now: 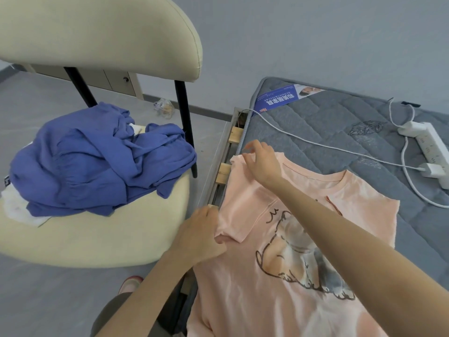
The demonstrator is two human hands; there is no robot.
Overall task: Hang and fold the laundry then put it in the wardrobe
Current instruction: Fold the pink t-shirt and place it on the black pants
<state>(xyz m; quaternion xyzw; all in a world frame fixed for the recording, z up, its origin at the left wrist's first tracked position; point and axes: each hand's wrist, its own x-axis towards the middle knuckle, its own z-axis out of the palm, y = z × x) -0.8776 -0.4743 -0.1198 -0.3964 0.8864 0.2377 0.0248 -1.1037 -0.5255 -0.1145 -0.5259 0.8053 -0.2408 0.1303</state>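
A pink T-shirt [279, 283] with a cartoon print lies face up on the grey mattress [328, 127], its left sleeve folded in over the chest. My right hand [261, 164] reaches across and pinches the shirt's left shoulder at the mattress edge. My left hand [201, 235] grips the hem of the folded sleeve at the shirt's left side. A crumpled blue garment [97, 161] lies piled on the cream chair [109, 237] to the left, with some white cloth [17, 205] under it.
A white power strip [430, 147] with plugs and cables lies on the mattress at the right. A blue label [279, 97] sits at the mattress's far corner. Bed-frame slats [224, 170] show between chair and mattress. A drawer unit [97, 79] stands behind the chair.
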